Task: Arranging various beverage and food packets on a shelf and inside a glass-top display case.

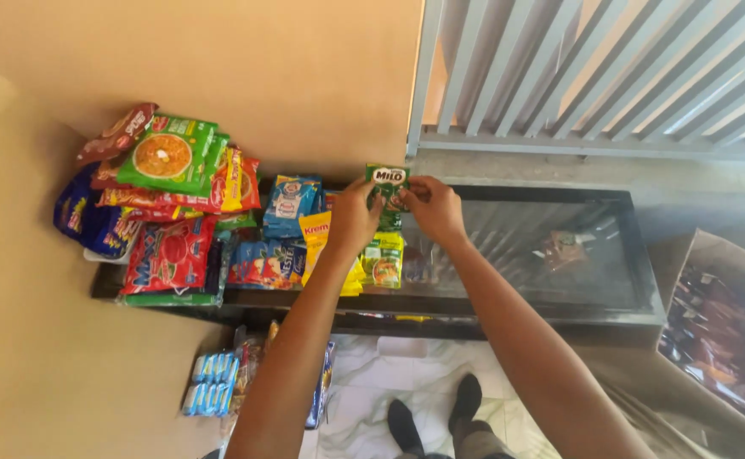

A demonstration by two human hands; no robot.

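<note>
Both my hands hold up a small green sachet (388,185) over a glass-topped display counter (560,197). My left hand (354,214) grips the sachet's left edge and my right hand (434,208) grips its right edge. More sachets hang below it in a strip, green and yellow ones (383,259). A yellow packet (315,234) lies just left of my left wrist.
Several snack and noodle packets (173,157) are piled on the counter's left end against a tan wall. Blue packets (207,382) hang lower left. An open cardboard box (721,323) of goods stands at right. My feet (436,416) are on a marble floor; grey louvres (602,76) are behind.
</note>
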